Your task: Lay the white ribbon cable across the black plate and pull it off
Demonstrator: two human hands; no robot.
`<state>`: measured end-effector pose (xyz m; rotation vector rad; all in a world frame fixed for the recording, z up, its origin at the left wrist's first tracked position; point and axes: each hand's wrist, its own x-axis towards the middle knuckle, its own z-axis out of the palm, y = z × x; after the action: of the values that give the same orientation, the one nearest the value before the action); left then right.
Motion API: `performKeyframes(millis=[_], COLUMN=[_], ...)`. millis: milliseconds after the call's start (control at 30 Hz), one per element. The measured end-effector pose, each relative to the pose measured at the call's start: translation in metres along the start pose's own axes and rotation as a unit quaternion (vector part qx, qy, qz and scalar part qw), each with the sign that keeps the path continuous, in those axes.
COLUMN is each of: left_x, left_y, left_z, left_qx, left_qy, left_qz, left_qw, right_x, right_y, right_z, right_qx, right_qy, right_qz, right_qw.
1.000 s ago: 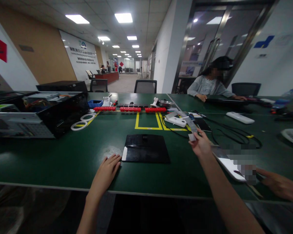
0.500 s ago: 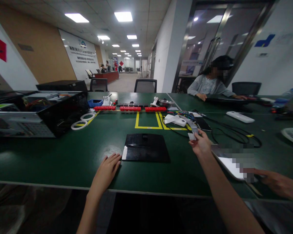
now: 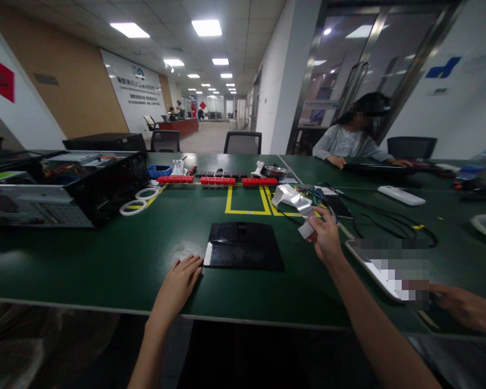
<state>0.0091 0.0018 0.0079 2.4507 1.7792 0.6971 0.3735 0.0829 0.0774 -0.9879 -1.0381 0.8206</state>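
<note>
My left hand (image 3: 182,281) lies flat on the green table, fingers stretched out, its tips at the lower left corner of a flat black panel (image 3: 251,247). A white patch (image 3: 208,254) covers that corner of the panel. To the panel's upper right, my right hand (image 3: 327,236) pinches a shiny silvery strip (image 3: 306,231), which looks like tape or foil. Its lower end hangs below the fingers; the upper part reaches toward a white plastic object (image 3: 285,195) behind. Whether the two touch I cannot tell.
An opened computer case (image 3: 81,197) and white rings (image 3: 133,208) lie left. Red strips (image 3: 217,180) line the back. Cables (image 3: 392,219) run right. Another person's hand (image 3: 465,305) is at a tablet (image 3: 372,267); a seated person (image 3: 348,140) is across the table.
My right hand has drawn a little left and nearer with the strip, which now catches the light and tilts differently. My left hand and the black panel have stayed in place.
</note>
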Motion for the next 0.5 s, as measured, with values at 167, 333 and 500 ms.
performKeyframes(millis=[167, 333, 500], left_x=[0.0, 0.0, 0.0], left_y=[0.001, 0.0, -0.002], left_z=[-0.001, 0.0, 0.001], left_qx=[0.0, 0.004, 0.009], left_qy=[-0.002, 0.0, 0.0], left_qz=[-0.003, -0.001, 0.001], left_qw=[1.0, 1.0, 1.0], right_x=[-0.007, -0.012, -0.019], right_y=[-0.004, -0.012, -0.019], right_z=[0.005, 0.006, 0.002], right_qx=[-0.016, 0.022, 0.098], right_qy=[-0.013, -0.076, -0.186], right_qz=[-0.008, -0.001, 0.061], right_qw=[1.0, 0.997, 0.976])
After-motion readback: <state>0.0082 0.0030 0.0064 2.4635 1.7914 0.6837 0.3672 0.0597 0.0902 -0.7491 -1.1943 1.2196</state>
